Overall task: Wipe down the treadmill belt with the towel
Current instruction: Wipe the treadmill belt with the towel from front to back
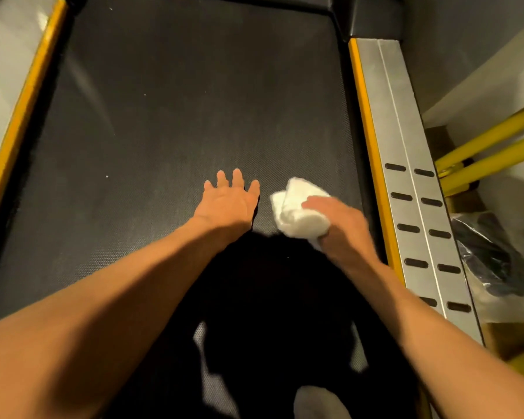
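The right hand (342, 228) is gripping a bunched white towel (300, 208), pressing it onto the treadmill belt (179, 101) beside the flat, open left hand (229, 201). Soft, light and limp, the towel is probably handling best bunched.

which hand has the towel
The right hand grips the white towel; the left hand beside it is spread open with straight fingers, holding nothing.

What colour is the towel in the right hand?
The towel is white, best seen in the head view.
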Tool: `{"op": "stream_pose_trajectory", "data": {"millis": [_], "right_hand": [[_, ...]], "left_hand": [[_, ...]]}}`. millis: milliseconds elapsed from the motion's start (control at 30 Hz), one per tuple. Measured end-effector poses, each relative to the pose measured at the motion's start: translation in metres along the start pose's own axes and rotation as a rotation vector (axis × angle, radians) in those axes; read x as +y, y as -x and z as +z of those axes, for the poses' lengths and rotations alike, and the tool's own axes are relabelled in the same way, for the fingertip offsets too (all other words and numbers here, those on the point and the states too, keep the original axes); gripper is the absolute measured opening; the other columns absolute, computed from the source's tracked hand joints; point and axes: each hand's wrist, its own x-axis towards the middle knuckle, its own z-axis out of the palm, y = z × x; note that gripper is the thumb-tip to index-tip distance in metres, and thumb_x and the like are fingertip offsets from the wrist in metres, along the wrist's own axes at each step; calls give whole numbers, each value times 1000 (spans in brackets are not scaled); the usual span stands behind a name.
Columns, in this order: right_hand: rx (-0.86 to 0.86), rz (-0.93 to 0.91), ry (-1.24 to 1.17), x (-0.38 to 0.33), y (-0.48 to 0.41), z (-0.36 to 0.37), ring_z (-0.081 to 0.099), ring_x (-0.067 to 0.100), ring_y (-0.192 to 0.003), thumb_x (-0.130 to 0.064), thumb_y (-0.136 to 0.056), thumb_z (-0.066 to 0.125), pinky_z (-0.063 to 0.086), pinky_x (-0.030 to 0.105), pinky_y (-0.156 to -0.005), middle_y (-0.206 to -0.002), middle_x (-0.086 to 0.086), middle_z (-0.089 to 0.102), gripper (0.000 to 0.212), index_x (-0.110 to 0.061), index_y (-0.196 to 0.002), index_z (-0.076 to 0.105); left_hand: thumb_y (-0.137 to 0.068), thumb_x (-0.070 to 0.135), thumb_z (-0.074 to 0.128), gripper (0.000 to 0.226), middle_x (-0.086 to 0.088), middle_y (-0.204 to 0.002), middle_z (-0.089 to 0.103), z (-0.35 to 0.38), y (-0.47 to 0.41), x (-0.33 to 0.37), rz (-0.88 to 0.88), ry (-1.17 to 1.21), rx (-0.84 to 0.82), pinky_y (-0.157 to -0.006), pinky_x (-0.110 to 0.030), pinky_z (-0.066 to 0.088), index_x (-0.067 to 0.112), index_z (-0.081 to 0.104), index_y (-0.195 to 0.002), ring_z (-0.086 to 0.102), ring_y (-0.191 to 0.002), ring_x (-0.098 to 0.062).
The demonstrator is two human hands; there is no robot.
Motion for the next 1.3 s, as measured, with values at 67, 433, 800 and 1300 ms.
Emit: {"op": "stream_pose_trajectory", "data": {"millis": [67, 433, 800, 1300], "right_hand": [[123, 149, 6, 12, -9, -19, 58, 17, -103, -19, -82, 69, 40, 23, -89, -112, -3, 64, 35, -28, -115, 64], [30, 69, 42, -7, 12, -15, 59, 26, -99, -20, -81, 59, 37, 24, -75, -103, 3, 64, 29, -22, -108, 68], [62, 60, -121, -62, 15, 3, 61, 18, -101, -23, -79, 64, 48, 34, -81, -107, 3, 69, 27, -10, -102, 70], [16, -182, -232, -152, 22, 39, 57, 11, -107, -6, -84, 50, 44, 31, -98, -106, -16, 61, 35, -35, -95, 66]], "left_hand": [[-100, 14, 29, 60, -24, -159, -2, 1, 1, -1, 6, 8, 1, -115, -60, 14, 18, 4, -155, 2, -143, -52], [-103, 19, 29, 58, -24, -159, -3, 0, 1, 0, 2, 32, -18, -116, -60, 12, 19, 4, -155, 0, -143, -51], [-103, 27, 32, 60, -8, -162, -8, 14, 15, -12, 11, 78, 41, -121, -45, 4, 24, 2, -155, -6, -149, -33], [-100, 22, 35, 43, -10, -157, 21, 30, 98, -104, -112, 123, 93, -108, -46, 32, 17, 36, -143, 26, -140, -31]]}}
